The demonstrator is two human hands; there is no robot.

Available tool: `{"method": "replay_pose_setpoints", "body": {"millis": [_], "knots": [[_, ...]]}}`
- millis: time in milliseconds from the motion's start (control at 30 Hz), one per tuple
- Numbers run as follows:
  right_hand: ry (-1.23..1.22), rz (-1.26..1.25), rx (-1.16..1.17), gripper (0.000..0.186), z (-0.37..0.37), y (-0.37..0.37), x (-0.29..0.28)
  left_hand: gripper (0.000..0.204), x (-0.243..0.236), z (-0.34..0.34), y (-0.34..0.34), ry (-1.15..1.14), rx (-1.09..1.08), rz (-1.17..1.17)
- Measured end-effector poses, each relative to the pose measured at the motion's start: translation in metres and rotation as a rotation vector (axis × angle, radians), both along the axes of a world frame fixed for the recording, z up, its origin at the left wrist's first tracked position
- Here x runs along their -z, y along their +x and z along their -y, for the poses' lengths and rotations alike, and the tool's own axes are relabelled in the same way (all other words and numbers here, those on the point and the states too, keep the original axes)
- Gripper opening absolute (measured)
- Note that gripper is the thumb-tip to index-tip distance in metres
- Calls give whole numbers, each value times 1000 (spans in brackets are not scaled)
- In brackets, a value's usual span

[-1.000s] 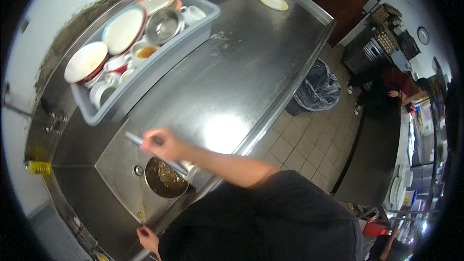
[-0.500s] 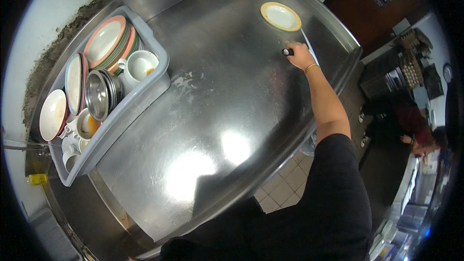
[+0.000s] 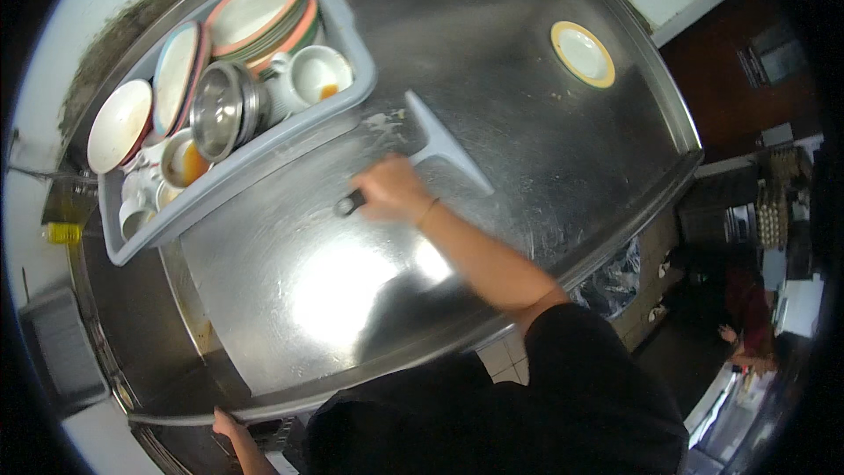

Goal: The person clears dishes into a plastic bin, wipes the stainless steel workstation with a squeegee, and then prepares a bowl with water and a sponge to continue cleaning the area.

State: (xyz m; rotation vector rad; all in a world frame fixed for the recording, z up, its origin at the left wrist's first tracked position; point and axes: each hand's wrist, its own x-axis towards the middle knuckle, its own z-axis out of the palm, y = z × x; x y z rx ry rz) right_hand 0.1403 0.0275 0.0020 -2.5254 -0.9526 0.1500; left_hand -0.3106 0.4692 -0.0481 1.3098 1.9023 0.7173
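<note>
My right hand (image 3: 391, 189) is closed round the dark handle of a squeegee, whose grey blade (image 3: 448, 142) lies on the steel counter (image 3: 545, 176), beside the grey plastic tub (image 3: 255, 171). The tub holds several stacked rimmed plates (image 3: 252, 9), steel bowls (image 3: 215, 110), white mugs (image 3: 312, 75) with some brown liquid, and a white bowl (image 3: 116, 123). A yellow-rimmed plate (image 3: 582, 53) rests at the far right of the counter. Low at the left, my left hand (image 3: 227, 427) grips the counter's front rim.
A steel sink basin (image 3: 132, 325) is left, with a yellow object (image 3: 63, 233) and a grey rack (image 3: 61, 352). Right are a bagged bin (image 3: 615, 273), egg trays (image 3: 772, 202), a brown door (image 3: 747, 53) and a co-worker (image 3: 738, 317) in dark red beside a dark worktop.
My right hand took the squeegee from over the sink to the counter's far right, near the plate, then drew it leftward toward the tub. My view has shifted too.
</note>
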Motion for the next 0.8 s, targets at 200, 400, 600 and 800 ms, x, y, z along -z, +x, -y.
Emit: {"method": "replay_pose_setpoints", "body": {"millis": [200, 400, 600, 800], "knots": [[292, 23, -185, 10, -153, -106, -4, 34, 15, -13, -5, 93, 3, 31], [710, -289, 153, 8, -142, -105, -64, 69, -3, -20, -3, 348, 416, -981], [28, 78, 394, 18, -64, -50, -33, 28, -19, -51, -12, 443, 939, -579], [63, 80, 95, 18, -319, -140, 11, 25, -56, -43, -1, 126, 1202, -540]]}}
